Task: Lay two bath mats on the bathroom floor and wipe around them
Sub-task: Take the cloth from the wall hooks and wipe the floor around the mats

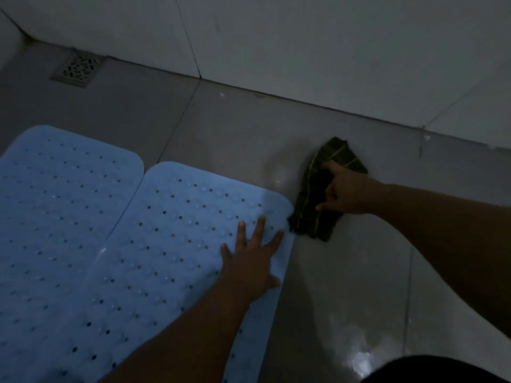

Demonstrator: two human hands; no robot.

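Glossy floor tiles point(345, 272), cloth rag point(312, 200)

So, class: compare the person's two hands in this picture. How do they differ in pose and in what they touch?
The left hand lies flat with spread fingers on the right-hand blue bath mat; the right hand presses a dark green cloth with bent fingers. The left hand rests on the mat, the right hand over bare floor tiles beside it. Both reach forward, palms down.
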